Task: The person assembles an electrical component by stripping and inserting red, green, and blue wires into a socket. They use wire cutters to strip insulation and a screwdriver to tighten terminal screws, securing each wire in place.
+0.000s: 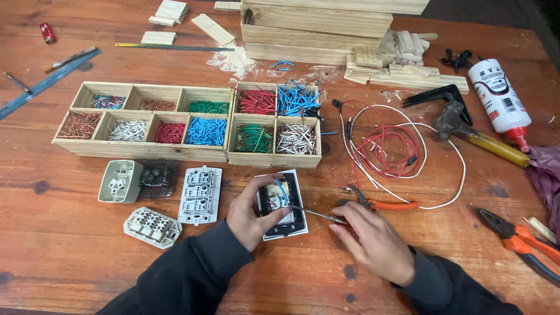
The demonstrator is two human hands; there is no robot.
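Observation:
My left hand (252,214) grips a black and white switch module (283,204) lying on the wooden table, with a short blue wire (282,190) sticking out of its back. My right hand (373,238) holds a thin screwdriver (315,213) whose tip reaches into the module. Orange-handled pliers (382,203) lie just beyond my right hand. Both sleeves are dark.
Two wooden compartment trays (140,150) (274,158) hold sorted coloured wire pieces. Several switch parts (200,195) lie to the left. A red and white wire coil (396,149), a hammer (466,131), a glue bottle (499,96), more pliers (519,239) and stacked wood (315,29) surround them.

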